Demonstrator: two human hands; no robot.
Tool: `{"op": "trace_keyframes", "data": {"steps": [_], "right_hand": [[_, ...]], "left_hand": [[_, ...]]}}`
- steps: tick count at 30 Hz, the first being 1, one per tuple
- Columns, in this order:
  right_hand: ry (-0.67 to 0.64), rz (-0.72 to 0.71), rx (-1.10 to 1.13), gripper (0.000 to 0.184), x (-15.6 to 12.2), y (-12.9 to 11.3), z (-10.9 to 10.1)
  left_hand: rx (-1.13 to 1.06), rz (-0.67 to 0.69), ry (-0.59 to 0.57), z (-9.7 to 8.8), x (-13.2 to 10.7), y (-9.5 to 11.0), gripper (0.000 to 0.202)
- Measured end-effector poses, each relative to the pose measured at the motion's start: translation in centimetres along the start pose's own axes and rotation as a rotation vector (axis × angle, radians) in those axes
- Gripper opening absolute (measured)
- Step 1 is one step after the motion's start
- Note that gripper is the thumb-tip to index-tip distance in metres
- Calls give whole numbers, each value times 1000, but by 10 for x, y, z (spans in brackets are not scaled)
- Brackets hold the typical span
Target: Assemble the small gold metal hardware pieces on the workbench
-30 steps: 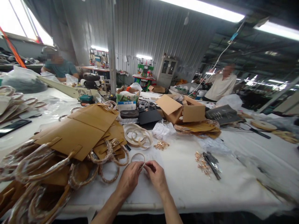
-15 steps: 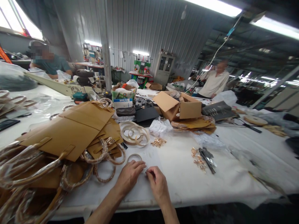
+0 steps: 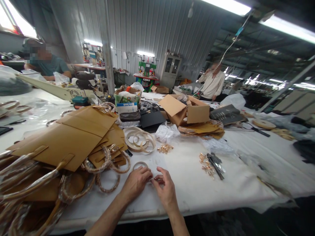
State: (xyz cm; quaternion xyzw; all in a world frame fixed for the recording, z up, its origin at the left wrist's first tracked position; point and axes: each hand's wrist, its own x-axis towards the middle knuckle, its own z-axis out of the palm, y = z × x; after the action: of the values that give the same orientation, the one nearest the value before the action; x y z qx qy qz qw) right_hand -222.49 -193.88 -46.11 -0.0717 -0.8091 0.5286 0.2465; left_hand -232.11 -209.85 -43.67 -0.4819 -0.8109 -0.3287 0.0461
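The left hand [image 3: 138,181] is palm down over the white table [image 3: 192,190], its fingers bent and close together; the near side of a thin loop [image 3: 139,162] is hidden behind it, the far side showing just past the knuckles. The right hand [image 3: 165,187] faces it, half open, index finger raised and thumb reaching towards the left fingertips – the two hands nearly meet there, and whether either grips the loop or some small piece cannot be told

Beyond the loop lie coiled strips [image 3: 137,149], with a small heap of gold fittings [image 3: 165,148] to their right and a plastic wad [image 3: 167,132] behind it. A second gold heap [image 3: 207,165] lies further right, beside a black tool [image 3: 215,165]

To the left is a big pile of brown bags [image 3: 66,137], their handles [image 3: 102,165] wrapped in clear film. Behind the strips are a black pouch [image 3: 129,116], a notebook [image 3: 126,106] and an open box [image 3: 198,114], with more brown bags in front of the box

Two co-workers are further back – one at left [image 3: 52,65] in a dark teal top, one standing at right [image 3: 213,84] in a pale shirt
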Motion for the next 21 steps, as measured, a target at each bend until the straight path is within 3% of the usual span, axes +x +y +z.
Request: {"op": "trace_keyframes", "data": {"steps": [7,16,21], "right_hand": [[-80,-103,-123,22,0,1,-2],[33,-133,-206,20,-3,-13,1],[32,-170,-199,30,1,-8,2]], "left_hand": [[3,-2,-5,0,0,0,14],[27,52,8,2,1,0,16],[14,104,28,19,-1,-21,23]]}}
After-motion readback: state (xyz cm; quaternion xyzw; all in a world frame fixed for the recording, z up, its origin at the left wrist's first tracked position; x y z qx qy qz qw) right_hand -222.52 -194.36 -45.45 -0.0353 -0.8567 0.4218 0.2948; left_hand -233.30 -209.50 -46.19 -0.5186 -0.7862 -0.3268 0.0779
